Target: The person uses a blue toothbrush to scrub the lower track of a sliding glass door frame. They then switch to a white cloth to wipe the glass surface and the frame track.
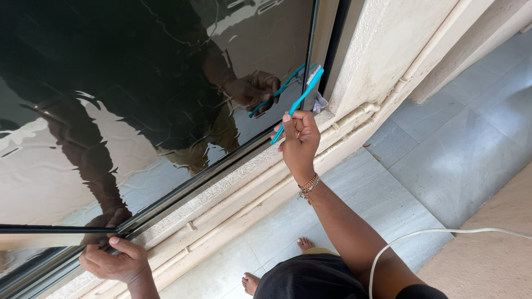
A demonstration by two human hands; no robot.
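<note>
Right hand (300,141), toothbrush (299,102) slanting up-right.

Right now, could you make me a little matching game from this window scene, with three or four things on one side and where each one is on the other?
Things:
1. right hand
2. left hand
3. white cable
4. bracelet

Places:
A. gripping the dark window frame at lower left
B. curving across the lower right of the view
C. around the right wrist
D. holding a blue toothbrush against the glass by the frame's corner

Pairs: 1-D, 2-A, 3-B, 4-C
</note>
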